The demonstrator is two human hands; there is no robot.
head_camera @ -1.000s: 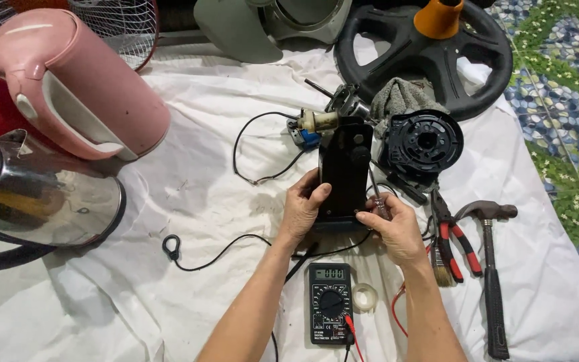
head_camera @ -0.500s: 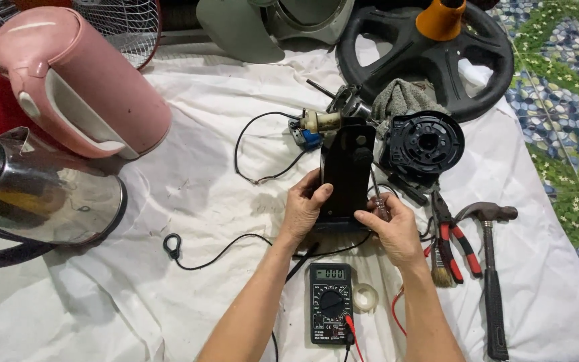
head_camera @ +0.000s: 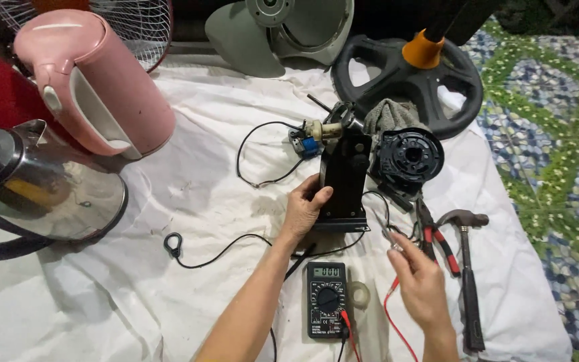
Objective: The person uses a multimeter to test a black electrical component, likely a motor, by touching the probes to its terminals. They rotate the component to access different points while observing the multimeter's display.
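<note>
Hands at work on a dismantled fan motor assembly, seen from the head camera. Left hand (head_camera: pixel 305 206) is closed around the left edge of the black motor housing (head_camera: pixel 345 175), holding it upright near the middle of the white cloth (head_camera: pixel 169 295). Right hand (head_camera: pixel 420 285) is loosely curled, its fingertips pinching a thin metal probe tip (head_camera: pixel 390 239) just right of the housing's base; a red lead (head_camera: pixel 391 315) trails from it toward the digital multimeter (head_camera: pixel 326 299), which lies switched on with digits showing, near the cloth's front edge between the forearms. A round black motor cover (head_camera: pixel 410 155) lies off the housing, just to its right, and a small blue-and-cream part (head_camera: pixel 311 137) with a black wire sits behind the housing.

Judged from this layout, disassembly is largely done and electrical testing appears under way, with the probe not yet touching any terminal; reassembly remains.

Pliers (head_camera: pixel 437 238) and a hammer (head_camera: pixel 467 268) lie toward the cloth's right edge. A pink kettle (head_camera: pixel 95 80) and a steel kettle (head_camera: pixel 41 184) stand at the left edge; a grey fan blade (head_camera: pixel 269 33) and a black fan base (head_camera: pixel 407 80) rest at the far edge.
</note>
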